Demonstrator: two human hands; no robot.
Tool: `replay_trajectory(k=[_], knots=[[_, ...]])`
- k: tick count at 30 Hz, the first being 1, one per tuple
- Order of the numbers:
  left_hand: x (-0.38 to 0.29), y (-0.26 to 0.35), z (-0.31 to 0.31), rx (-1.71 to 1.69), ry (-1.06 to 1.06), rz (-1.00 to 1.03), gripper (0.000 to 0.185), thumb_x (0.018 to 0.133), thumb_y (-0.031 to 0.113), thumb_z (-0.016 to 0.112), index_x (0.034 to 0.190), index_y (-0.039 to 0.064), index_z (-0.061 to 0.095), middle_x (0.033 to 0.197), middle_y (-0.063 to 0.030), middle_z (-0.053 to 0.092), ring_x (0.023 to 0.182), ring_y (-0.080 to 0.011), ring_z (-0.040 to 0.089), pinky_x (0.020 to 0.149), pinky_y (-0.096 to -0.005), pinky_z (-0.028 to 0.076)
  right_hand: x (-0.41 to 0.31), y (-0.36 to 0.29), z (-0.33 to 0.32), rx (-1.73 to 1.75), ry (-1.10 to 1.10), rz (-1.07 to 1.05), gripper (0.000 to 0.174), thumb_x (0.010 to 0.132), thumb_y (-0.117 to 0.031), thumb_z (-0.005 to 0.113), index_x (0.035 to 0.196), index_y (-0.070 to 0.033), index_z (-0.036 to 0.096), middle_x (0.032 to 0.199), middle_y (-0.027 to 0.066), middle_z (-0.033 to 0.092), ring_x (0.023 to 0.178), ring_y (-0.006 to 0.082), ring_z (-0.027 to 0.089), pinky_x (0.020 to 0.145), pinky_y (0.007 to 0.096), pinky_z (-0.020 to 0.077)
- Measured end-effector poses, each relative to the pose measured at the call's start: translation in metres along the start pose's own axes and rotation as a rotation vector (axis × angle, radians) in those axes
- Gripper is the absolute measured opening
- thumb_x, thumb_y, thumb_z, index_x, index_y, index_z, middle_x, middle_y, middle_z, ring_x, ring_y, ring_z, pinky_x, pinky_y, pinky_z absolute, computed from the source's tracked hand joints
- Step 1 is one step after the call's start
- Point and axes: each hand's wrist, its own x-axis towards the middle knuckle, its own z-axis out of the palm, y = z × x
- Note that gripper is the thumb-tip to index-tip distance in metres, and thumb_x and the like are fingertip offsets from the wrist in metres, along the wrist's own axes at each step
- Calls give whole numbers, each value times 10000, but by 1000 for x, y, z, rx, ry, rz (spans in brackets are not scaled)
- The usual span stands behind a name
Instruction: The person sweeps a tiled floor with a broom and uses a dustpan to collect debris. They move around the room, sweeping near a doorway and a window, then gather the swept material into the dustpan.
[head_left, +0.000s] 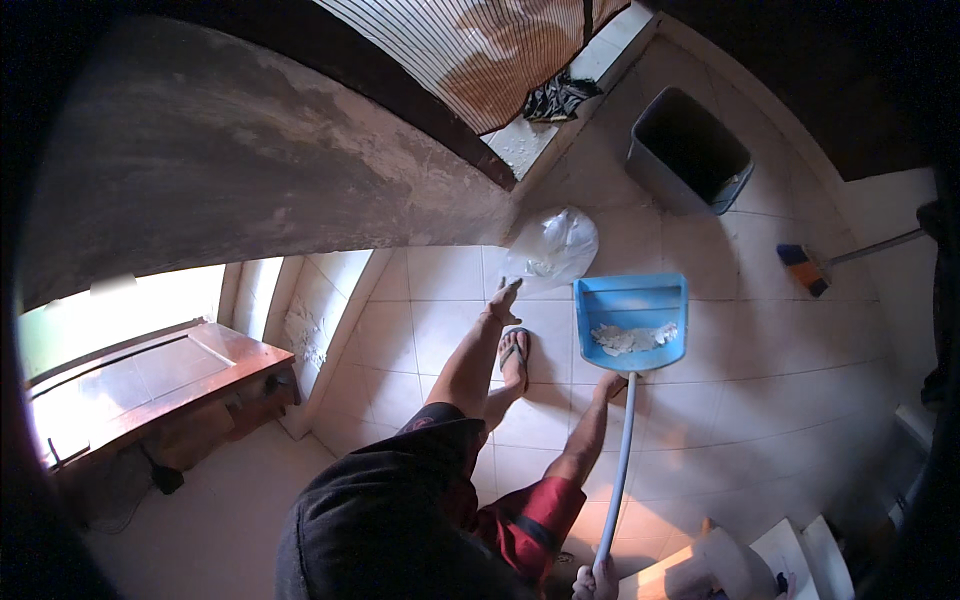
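My left hand (504, 302) is stretched down with its fingers apart, close to a clear plastic bag (562, 244). Whether the fingertips touch the bag I cannot tell. The bag lies on the tiled floor by the wall corner and has some pale contents. At the bottom of the view, my right hand (596, 580) grips the grey handle (624, 465) of a long-handled blue dustpan (631, 289). Pale flakes of debris (634, 339) lie in the pan, which is in front of my feet.
A grey bin (652, 169) stands beyond the dustpan. To the right is a broom head (802, 268) with orange and blue bristles. A dark, crumpled plastic bag (559, 97) lies on the ledge beneath a striped curtain (495, 52). A wooden door (172, 367) is at left.
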Motion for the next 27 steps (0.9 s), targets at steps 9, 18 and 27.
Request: replay_trajectory(k=[9, 18, 27], knots=[[69, -61, -2, 660, 476, 551, 629, 777, 143, 642, 1346, 120, 376, 1277, -92, 485, 990, -224, 532, 851, -324, 435, 67, 15, 67, -129, -125, -31, 379, 968, -271, 412, 1315, -135, 347, 582, 6, 357, 340, 66, 282, 292, 230, 235], [-26, -10, 96, -7, 255, 360, 563, 775, 150, 647, 1289, 115, 421, 1208, -86, 526, 910, -209, 549, 779, -321, 453, 65, 26, 57, -260, -193, -55, 389, 969, -272, 409, 1322, -124, 338, 572, 4, 357, 344, 65, 288, 298, 226, 237], [-107, 35, 90, -261, 229, 370, 498, 772, 157, 652, 1232, 109, 465, 1139, -79, 566, 831, -193, 566, 708, -318, 472, 41, 49, 50, -395, -286, -168, 399, 971, -273, 406, 1328, -114, 330, 561, 3, 357, 347, 64, 293, 305, 223, 239]])
